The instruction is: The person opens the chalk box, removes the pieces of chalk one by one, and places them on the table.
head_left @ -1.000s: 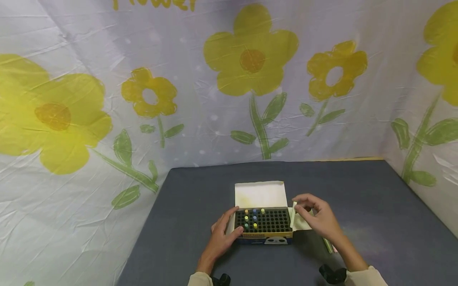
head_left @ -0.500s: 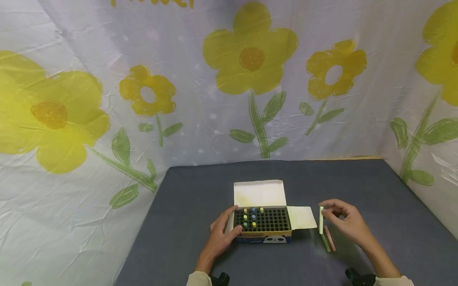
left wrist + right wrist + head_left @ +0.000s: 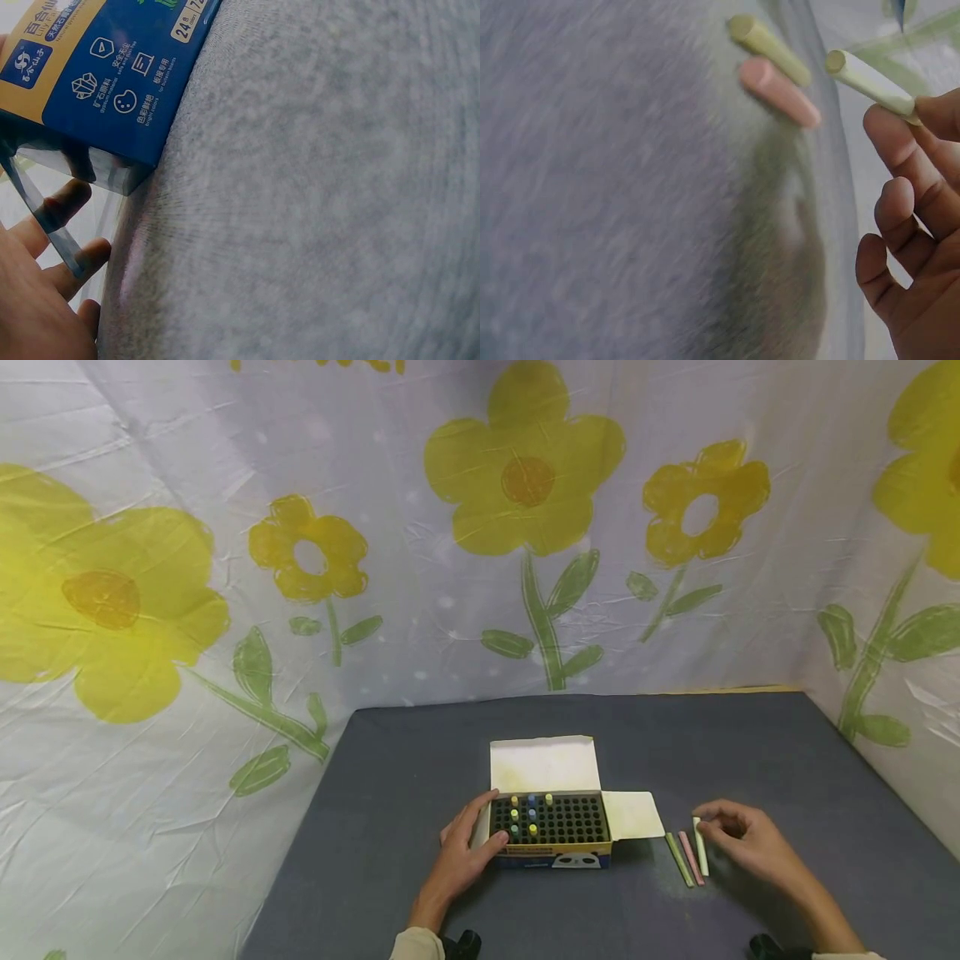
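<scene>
An open chalk box (image 3: pixel 536 858) stands on the dark table, its holed black insert holding several coloured chalk sticks in the left part. My left hand (image 3: pixel 459 858) grips the box's left end, thumb at the near corner and a finger at the far corner. In the left wrist view the other fingers sit loosely beside a clear side flap. Right of the box, my right hand (image 3: pixel 757 847) pinches a pale, whitish chalk stick (image 3: pixel 874 84) at one end between thumb and forefinger. The stick slants beside a pink chalk stick (image 3: pixel 692 858) and a green chalk stick (image 3: pixel 678 860).
The box's white lid (image 3: pixel 543 763) stands raised at the back, and its side flap (image 3: pixel 632 815) folds out to the right, close to the green stick. A white curtain with yellow flowers (image 3: pixel 527 483) hangs behind and beside the table (image 3: pixel 420 752).
My right hand has carried the whitish chalk stick from the box's right side rightward, then lowered it beside the pink stick. The left hand and box have stayed put.
</scene>
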`<state>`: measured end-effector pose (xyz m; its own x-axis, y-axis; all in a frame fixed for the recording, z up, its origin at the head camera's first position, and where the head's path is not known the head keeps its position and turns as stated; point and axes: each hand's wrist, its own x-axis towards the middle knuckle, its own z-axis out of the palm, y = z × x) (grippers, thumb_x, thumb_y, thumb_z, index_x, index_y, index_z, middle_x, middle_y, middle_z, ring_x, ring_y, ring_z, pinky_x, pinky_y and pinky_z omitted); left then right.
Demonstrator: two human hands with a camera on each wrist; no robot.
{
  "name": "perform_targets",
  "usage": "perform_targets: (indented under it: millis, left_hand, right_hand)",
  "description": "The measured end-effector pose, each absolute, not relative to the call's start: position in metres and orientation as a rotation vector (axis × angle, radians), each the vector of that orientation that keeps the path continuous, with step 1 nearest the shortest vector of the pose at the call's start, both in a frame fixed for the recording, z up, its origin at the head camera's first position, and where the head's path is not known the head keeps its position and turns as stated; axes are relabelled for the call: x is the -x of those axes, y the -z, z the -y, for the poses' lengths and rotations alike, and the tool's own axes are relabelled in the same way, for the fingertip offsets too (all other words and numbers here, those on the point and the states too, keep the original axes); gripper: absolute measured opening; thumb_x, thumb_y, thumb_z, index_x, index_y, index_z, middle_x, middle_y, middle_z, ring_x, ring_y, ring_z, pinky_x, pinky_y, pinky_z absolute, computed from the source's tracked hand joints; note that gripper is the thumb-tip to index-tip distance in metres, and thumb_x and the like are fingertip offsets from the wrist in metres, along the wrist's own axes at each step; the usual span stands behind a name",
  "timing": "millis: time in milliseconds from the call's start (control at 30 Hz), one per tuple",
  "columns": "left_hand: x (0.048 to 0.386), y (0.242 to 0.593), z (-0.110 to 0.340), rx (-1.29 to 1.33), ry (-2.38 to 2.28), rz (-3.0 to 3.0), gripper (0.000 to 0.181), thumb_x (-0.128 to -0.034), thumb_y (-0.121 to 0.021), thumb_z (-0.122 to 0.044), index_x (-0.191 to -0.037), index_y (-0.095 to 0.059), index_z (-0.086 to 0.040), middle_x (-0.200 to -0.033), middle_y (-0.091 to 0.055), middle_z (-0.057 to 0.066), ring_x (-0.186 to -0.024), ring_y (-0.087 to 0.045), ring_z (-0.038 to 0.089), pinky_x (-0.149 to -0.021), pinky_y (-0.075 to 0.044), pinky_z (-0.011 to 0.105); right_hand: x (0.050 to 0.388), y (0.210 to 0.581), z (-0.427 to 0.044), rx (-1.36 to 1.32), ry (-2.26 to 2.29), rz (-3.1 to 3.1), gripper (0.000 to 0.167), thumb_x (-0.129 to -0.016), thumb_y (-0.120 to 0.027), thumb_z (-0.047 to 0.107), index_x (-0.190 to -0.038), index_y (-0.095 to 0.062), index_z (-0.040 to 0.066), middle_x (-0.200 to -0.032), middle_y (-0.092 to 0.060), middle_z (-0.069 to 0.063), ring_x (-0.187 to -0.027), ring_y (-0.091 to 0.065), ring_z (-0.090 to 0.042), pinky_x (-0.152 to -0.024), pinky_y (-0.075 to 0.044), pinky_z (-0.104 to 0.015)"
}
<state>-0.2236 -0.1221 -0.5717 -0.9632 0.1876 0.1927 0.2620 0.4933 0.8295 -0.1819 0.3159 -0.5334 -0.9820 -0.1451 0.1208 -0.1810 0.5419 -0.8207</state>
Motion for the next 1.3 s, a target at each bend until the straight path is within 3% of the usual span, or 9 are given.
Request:
perform_targets:
  millis: [367, 667, 900, 1133, 1300]
  left_hand:
    - [0.224, 0.572, 0.123, 0.42, 1.481, 2.636, 0.061, -0.0917, -0.069, -0.044, -0.149, -0.048, -0.042, -0.149, -0.055, 0.0, -0.126, -0.053, 0.027, -0.102, -0.027, 0.065]
    - [0.223, 0.572, 0.123, 0.408, 1.49, 2.648, 0.061, -0.0918, -0.068, -0.045, -0.149, -0.046, -0.045, -0.151, -0.053, -0.003, -0.129, -0.051, 0.027, -0.104, -0.026, 0.066]
    - [0.223, 0.571, 0.123, 0.427, 1.467, 2.646, 0.061, -0.092, -0.069, -0.044, -0.149, -0.047, -0.044, -0.15, -0.054, -0.003, -0.126, -0.052, 0.026, -0.097, -0.034, 0.062]
    - [0.224, 0.572, 0.124, 0.416, 1.493, 2.651, 0.06, -0.093, -0.068, -0.045, -0.149, -0.046, -0.043, -0.152, -0.053, -0.001, -0.131, -0.05, 0.031, -0.104, -0.025, 0.067]
    - [0.223, 0.571, 0.124, 0.424, 1.479, 2.646, 0.061, -0.0923, -0.068, -0.044, -0.149, -0.047, -0.042, -0.15, -0.054, -0.002, -0.128, -0.052, 0.028, -0.101, -0.03, 0.065]
  right_hand:
    - [0.182, 0.543, -0.319, -0.251, -1.387, 2.814, 0.022, -0.1, -0.065, 0.017, -0.114, -0.069, 0.001, -0.069, -0.065, 0.002, -0.052, -0.048, -0.004, -0.048, -0.038, -0.027]
    - [0.186, 0.549, -0.315, -0.216, -1.21, 2.903, 0.016, -0.096, -0.069, 0.014, -0.109, -0.073, 0.005, -0.086, -0.074, -0.001, -0.068, -0.064, -0.002, -0.06, -0.05, -0.026]
    - [0.187, 0.55, -0.313, -0.241, -1.122, 2.926, 0.014, -0.096, -0.069, 0.014, -0.106, -0.074, 0.005, -0.09, -0.074, -0.002, -0.069, -0.062, -0.001, -0.061, -0.051, -0.026]
    - [0.187, 0.551, -0.312, -0.238, -1.087, 2.932, 0.014, -0.096, -0.068, 0.013, -0.105, -0.074, 0.004, -0.093, -0.074, -0.003, -0.071, -0.062, -0.001, -0.062, -0.051, -0.026]
    - [0.184, 0.548, -0.311, -0.229, -1.166, 2.908, 0.017, -0.098, -0.066, 0.013, -0.108, -0.073, 0.002, -0.09, -0.073, -0.004, -0.068, -0.06, -0.001, -0.059, -0.049, -0.026]
